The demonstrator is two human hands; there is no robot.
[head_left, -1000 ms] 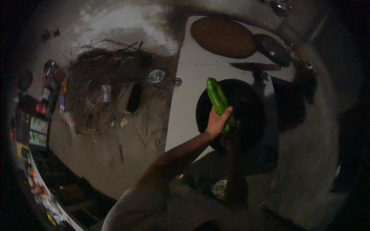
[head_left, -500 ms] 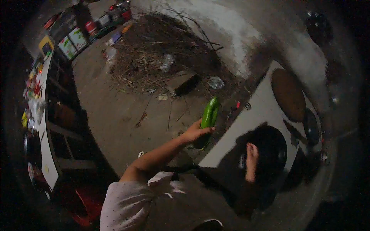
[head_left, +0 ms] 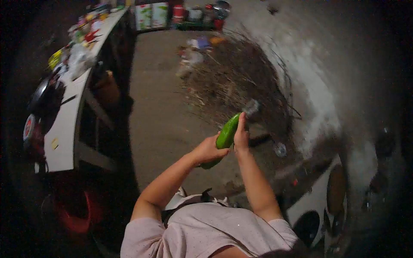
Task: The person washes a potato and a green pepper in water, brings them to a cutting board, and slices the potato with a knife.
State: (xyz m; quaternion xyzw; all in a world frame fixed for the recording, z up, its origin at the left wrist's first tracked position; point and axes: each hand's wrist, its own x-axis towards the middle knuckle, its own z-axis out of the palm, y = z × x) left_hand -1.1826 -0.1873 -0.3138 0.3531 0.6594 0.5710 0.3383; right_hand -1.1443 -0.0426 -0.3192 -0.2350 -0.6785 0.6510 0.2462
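Note:
A long, glossy green cucumber (head_left: pixel 228 131) is held slanting in front of me, its upper end pointing away and to the right. My left hand (head_left: pixel 210 149) is wrapped round its middle, and the lower end sticks out below the palm. My right hand (head_left: pixel 241 134) is against the right side of the upper half, seen edge-on with its fingers stretched along the cucumber. Whether the right fingertips press on it is hard to see.
A pile of dry twigs (head_left: pixel 241 73) lies on the floor ahead. To the left runs a long white table (head_left: pixel 64 146) crowded with bags and pans. A red bucket-like thing (head_left: pixel 79 215) stands below it. At lower right is a white surface (head_left: pixel 303 208) with dark round pans.
My view has swung left, away from the surface with the pans. My right hand has come from over the dark pan to the cucumber, which stays in my left hand.

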